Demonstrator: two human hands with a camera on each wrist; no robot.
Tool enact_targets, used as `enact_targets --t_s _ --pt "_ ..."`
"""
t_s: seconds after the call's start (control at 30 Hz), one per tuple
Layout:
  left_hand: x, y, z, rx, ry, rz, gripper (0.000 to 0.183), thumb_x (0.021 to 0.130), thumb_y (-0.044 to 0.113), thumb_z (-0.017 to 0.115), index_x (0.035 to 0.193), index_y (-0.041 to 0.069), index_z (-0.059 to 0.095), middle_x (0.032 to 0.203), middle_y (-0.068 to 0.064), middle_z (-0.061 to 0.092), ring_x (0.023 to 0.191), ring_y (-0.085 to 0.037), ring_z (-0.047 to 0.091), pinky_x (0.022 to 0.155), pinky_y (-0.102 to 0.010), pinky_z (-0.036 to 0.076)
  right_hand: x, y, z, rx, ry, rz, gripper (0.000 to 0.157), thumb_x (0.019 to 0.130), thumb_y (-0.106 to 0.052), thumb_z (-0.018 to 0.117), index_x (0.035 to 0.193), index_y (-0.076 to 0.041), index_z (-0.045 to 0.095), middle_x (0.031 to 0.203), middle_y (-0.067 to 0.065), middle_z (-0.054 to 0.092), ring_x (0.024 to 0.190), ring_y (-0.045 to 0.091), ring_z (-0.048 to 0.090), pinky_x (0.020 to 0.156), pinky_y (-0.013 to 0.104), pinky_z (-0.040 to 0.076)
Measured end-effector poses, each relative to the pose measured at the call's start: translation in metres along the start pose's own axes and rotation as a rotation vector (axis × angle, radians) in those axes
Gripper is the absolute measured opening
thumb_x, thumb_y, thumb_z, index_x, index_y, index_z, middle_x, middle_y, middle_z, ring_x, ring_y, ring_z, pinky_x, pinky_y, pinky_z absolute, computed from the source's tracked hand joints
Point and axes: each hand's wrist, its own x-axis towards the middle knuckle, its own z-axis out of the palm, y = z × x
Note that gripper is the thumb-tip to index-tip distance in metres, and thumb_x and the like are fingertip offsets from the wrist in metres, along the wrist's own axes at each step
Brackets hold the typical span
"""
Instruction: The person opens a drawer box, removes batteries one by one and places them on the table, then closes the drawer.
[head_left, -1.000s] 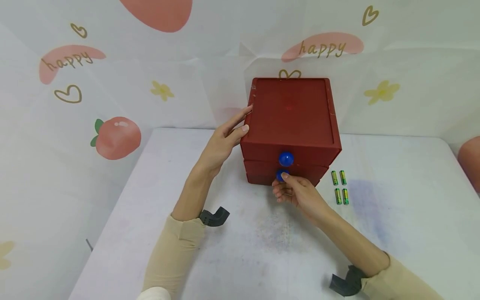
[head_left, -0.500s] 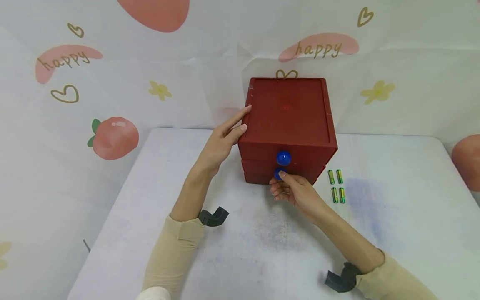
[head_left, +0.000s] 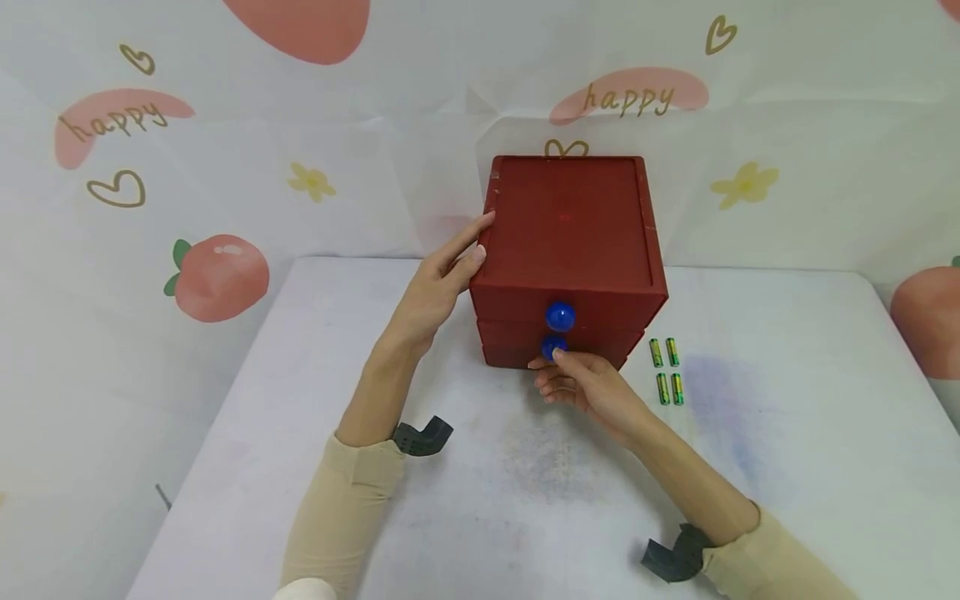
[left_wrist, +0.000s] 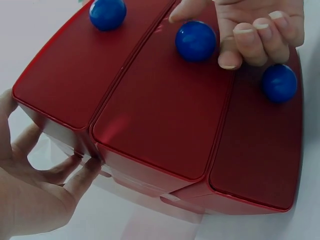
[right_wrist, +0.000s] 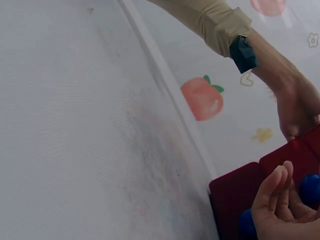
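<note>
A dark red drawer box [head_left: 566, 225] has three stacked drawers, each with a round blue knob, as the left wrist view shows. All the drawer fronts look pushed in. My left hand [head_left: 431, 296] rests against the left side of the box, fingers and thumb extended along its edge. My right hand [head_left: 596, 392] is at the middle drawer's knob [left_wrist: 195, 41], palm turned up. Its thumb and forefinger stand apart on either side of that knob, while the other fingers curl loosely. The lowest knob [left_wrist: 279, 83] sits just beyond those fingers.
Several small green batteries [head_left: 657, 352] lie on the white table [head_left: 450, 517] to the right of the box. A printed white sheet [head_left: 390, 125] hangs behind the box. Dark curved mounts [head_left: 423, 437] stick out from both wrists.
My right thumb and forefinger have spread apart and loosened around the middle knob. The left hand stays on the box. The whole head view has shifted slightly.
</note>
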Motion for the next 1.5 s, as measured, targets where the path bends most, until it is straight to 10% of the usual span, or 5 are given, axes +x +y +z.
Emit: enact_targets --t_s 0.23,1.5 --pt "-0.001 0.003 0.002 -0.006 0.016 -0.013 0.05 0.105 0.022 0.05 0.154 0.016 0.04 0.154 0.003 0.042 0.134 -0.017 0.048 0.113 -0.037 0.035 -0.006 0.008 -0.003 -0.056 -0.01 0.038 0.048 0.098 -0.022 0.064 0.13 0.012 0.054 0.111 0.023 0.062 0.098 0.031 0.062 0.088 0.036 0.056" --pt "-0.001 0.0 0.002 -0.015 0.037 -0.006 0.049 0.105 0.022 0.051 0.153 0.017 0.042 0.154 0.008 0.04 0.139 -0.01 0.04 0.113 -0.037 0.035 -0.005 0.032 -0.008 0.017 -0.005 0.175 0.046 0.104 -0.023 0.054 0.132 0.013 0.051 0.1 0.012 0.069 0.076 0.011 0.065 0.073 0.025 0.058"
